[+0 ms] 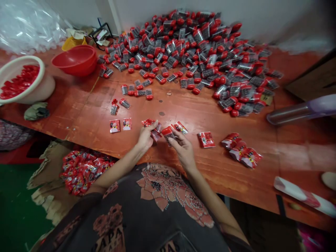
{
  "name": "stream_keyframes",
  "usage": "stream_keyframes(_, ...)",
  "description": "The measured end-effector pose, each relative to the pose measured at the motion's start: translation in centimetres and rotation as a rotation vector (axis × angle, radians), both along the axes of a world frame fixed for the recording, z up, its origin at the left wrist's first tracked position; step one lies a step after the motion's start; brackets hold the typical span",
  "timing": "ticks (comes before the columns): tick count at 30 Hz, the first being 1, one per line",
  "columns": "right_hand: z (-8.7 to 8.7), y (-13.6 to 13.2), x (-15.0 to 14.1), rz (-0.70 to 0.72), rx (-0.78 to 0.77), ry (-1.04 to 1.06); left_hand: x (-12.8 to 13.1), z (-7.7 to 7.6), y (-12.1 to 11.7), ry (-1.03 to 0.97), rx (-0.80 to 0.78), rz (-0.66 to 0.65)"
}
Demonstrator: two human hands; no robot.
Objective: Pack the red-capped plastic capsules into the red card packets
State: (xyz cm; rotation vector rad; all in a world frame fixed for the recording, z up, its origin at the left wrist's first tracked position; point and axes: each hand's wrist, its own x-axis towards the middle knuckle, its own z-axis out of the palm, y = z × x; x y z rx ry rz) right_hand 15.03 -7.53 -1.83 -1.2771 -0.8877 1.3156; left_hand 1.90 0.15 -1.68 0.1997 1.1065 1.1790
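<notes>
My left hand (145,139) pinches a shiny red printed wrapper (156,135) near the table's front edge. Just right of it, my right hand (184,150) grips a small clear container with a red cap (167,132), its body dark inside. The container's capped end is close to the wrapper; I cannot tell whether they touch. Behind my right fingers lies another red printed packet (181,127). Left of my hands are two flat red printed packets, one of them a red packet (114,126). A flat red packet (206,139) lies to the right.
A large heap of red-capped containers (183,45) covers the table's back. Several puffed red packets (240,150) lie at right, near a clear tube (288,113). At left stand a white bucket (46,78) and red bowl (75,61). Below is a carton of filled packets (84,169).
</notes>
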Motion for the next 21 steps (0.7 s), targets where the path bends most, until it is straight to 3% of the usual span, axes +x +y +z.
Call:
stream_keyframes(11,0.0,-0.3,0.2,-0.014,0.157,-0.186,0.8,1.4,-1.2,-0.023,0.001,-0.021)
stream_keyframes(17,0.6,-0.7,-0.2,0.027,0.169,-0.216,0.8,1.7,-2.1,0.046,0.123,-0.010)
stream_keyframes(21,0.6,-0.8,-0.1,-0.011,0.181,-0.221,0.5,2.5,-2.7,0.078,0.195,-0.108)
